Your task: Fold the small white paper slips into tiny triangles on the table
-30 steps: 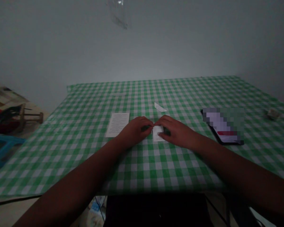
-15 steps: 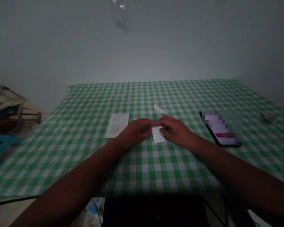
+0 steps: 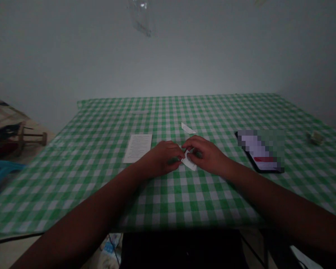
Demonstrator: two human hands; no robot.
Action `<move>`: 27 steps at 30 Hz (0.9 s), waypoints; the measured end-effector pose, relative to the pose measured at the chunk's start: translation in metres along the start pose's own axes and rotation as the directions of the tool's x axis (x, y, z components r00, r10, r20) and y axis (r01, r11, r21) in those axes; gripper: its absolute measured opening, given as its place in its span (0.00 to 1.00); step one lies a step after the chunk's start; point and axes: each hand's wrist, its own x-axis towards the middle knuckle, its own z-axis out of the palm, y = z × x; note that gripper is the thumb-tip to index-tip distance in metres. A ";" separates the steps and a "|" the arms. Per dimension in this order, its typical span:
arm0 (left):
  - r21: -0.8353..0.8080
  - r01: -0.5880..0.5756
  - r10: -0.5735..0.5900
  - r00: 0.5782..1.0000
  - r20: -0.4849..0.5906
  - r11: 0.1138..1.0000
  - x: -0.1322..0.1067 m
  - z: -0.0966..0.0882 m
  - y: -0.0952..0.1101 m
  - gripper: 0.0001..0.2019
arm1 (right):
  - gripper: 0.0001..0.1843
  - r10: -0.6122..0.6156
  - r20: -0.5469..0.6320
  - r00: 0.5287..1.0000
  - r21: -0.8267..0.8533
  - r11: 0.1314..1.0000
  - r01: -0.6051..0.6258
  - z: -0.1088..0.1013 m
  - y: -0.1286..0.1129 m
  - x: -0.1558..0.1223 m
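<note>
A small piece of printed paper (image 3: 189, 164) lies tilted between my hands, low over the checked tablecloth. My left hand (image 3: 166, 157) pinches its left corner, fingers closed. On the other side my right hand (image 3: 203, 154) is curled, thumb and fingertips closed on its upper part; the fingers cover much of the sheet. Just beyond the hands rests a torn-looking scrap of printed paper (image 3: 187, 128). A larger printed sheet (image 3: 138, 147) lies flat beside my left hand, its lower right corner near my wrist.
A phone (image 3: 264, 158) with a lit, partly pixelated screen lies to the right. Farther right sits a small crumpled object (image 3: 316, 138). The green and white tablecloth (image 3: 212, 201) reaches to the wall. A blue plastic stool-like piece (image 3: 2, 173) stands on the floor at left.
The small paper has turned, its lower edge now slanting down to the right. My left fingers have moved slightly right and down onto its corner, closer to my right hand.
</note>
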 end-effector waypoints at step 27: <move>0.475 -0.172 0.116 0.983 0.145 0.863 0.005 0.003 0.012 0.11 | 0.15 -0.050 0.092 0.995 -0.109 0.992 0.059 0.002 -0.002 -0.002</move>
